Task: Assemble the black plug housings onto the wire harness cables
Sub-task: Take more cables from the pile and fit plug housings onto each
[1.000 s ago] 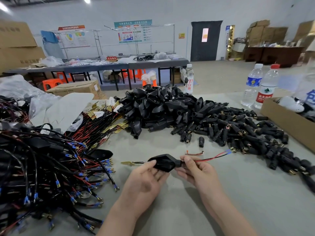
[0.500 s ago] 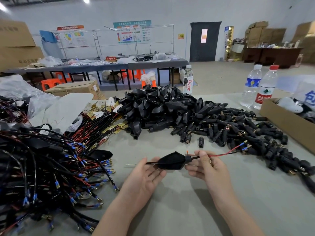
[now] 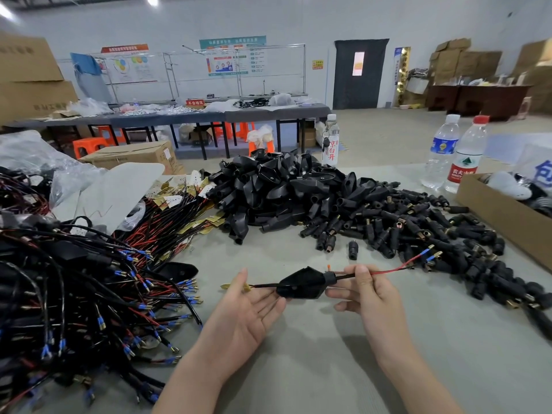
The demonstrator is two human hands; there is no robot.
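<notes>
A black plug housing [image 3: 301, 283] hangs above the grey table with a red-and-black cable [image 3: 388, 270] threaded through it. My right hand [image 3: 366, 289] pinches the cable just right of the housing's neck. My left hand [image 3: 248, 312] lies palm up with straight fingers under the housing's left end, where the cable's brass terminal [image 3: 228, 285] sticks out. The cable's blue-sleeved ends [image 3: 428, 253] reach over the small plugs on the right.
A heap of loose black housings [image 3: 277, 189] and small black plugs [image 3: 418, 231] fills the table's middle and right. Finished harnesses [image 3: 74, 294] are piled at left, bare cables [image 3: 167, 219] behind them. A cardboard box [image 3: 504, 216] and two water bottles [image 3: 454, 153] stand at right.
My left hand let go of the housing and opened flat beneath it. My right hand drew the cable to the right, so the housing slid along it and rose slightly.
</notes>
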